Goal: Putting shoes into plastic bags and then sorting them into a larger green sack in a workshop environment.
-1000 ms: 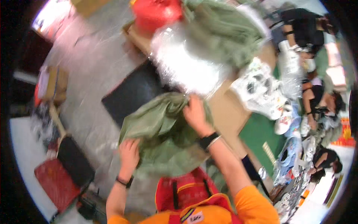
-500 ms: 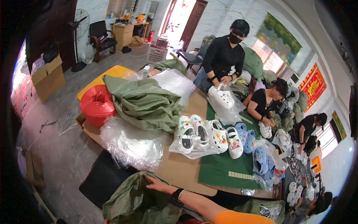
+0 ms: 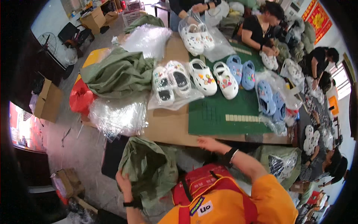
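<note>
My left hand grips the rim of an olive-green woven sack, whose mouth gapes in front of the table. My right hand is off the sack, over the table's near edge, slightly blurred, its fingers stretched out and holding nothing. Beyond it on the table is a pair of white clogs with colourful charms in a clear bag. Beside that stand an unbagged pair of white clogs and light-blue clogs. More blue clogs lie in clear plastic to the right.
On the table's left are a crumpled green sack, clear plastic bags and a red twine roll. A co-worker's hands hold bagged white clogs across the green mat. Another sack stands at right.
My right hand has left the sack and moved right to the table edge. My left hand has come into view on the sack's rim. The whole view has shifted and turned.
</note>
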Demonstrator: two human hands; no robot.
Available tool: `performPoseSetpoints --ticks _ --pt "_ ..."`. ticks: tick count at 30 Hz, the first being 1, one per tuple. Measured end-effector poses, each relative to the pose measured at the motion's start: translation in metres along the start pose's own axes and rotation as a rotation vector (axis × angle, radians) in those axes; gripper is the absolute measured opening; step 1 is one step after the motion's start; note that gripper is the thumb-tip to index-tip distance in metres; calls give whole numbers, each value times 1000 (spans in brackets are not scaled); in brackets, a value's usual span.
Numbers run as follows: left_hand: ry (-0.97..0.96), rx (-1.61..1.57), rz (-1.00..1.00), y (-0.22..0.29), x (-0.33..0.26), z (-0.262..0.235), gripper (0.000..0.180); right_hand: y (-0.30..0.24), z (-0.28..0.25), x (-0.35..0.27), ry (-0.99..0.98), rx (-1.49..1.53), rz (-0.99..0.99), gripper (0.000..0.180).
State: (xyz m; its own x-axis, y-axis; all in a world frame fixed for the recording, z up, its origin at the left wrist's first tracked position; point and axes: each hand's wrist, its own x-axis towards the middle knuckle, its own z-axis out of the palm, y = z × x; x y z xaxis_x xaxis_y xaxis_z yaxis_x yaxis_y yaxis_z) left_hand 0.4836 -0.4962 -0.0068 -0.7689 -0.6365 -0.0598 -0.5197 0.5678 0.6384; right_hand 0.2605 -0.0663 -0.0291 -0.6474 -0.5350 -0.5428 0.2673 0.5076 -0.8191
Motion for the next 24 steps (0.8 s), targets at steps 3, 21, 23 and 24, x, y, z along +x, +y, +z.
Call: performPoseSetpoints --ticks 3,21,23,24 --pt "-76 19 162 85 -16 40 35 47 -63 -29 229 52 -38 38" --pt "-941 190 614 409 -86 260 33 234 -228 -117 445 347 223 30" --pt "-1006 182 774 436 -63 288 32 249 -224 -114 631 316 78 27" --pt "-1057 122 735 454 -47 301 31 252 -225 -111 599 340 200 25"
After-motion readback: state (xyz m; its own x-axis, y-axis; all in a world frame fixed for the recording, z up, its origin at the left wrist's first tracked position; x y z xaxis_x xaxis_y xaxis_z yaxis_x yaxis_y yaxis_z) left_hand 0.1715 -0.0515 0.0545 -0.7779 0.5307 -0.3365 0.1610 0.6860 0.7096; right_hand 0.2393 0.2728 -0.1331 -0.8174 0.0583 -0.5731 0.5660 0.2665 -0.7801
